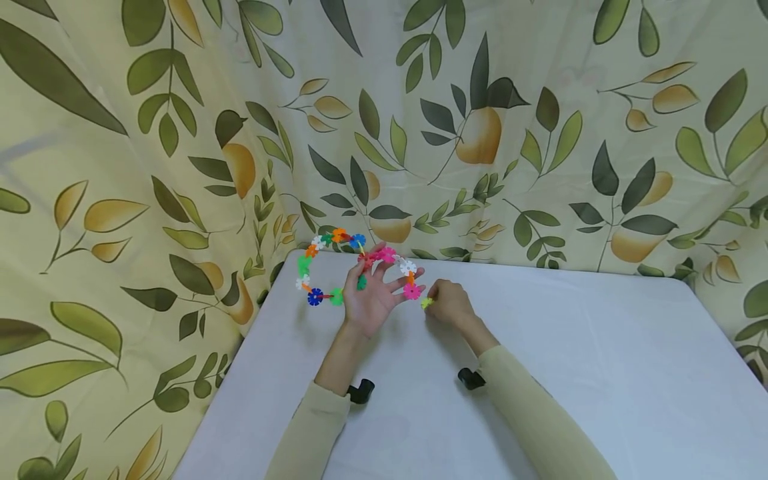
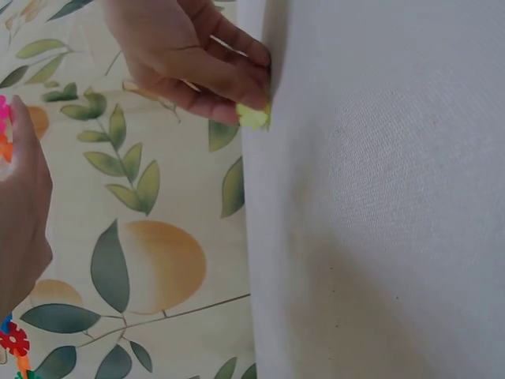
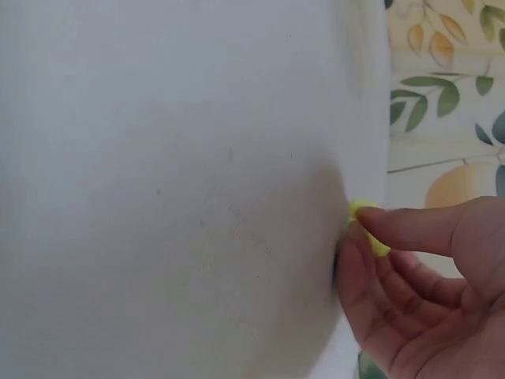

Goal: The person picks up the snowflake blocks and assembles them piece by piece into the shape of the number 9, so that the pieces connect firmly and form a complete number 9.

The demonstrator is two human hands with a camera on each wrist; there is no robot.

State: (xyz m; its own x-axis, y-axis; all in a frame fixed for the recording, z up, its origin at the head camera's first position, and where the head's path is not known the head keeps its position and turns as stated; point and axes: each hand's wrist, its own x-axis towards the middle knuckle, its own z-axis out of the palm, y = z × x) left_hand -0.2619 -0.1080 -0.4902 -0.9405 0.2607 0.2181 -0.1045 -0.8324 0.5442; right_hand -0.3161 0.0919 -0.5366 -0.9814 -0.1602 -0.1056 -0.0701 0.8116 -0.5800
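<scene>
A chain of colourful flower-shaped interlocking discs [image 1: 315, 297] loops around my left hand [image 1: 372, 300]. That hand is raised palm up and holds the chain near its thumb and forefinger, where a red disc [image 1: 365, 261] sits. Close to its other fingertips is the chain's pink disc [image 1: 412, 291]. My right hand [image 1: 451, 303] pinches a loose yellow flower disc [image 1: 426, 303] between thumb and forefinger, a small gap away from the pink one. In the right wrist view the fingertips partly cover this yellow disc [image 3: 380, 246].
Both hands are above a table with a white cloth [image 1: 600, 373]. A curtain printed with leaves and fruit [image 1: 540, 133] hangs behind and to the left of it. Black wrist-camera mounts [image 1: 361, 392] sit at both sleeves.
</scene>
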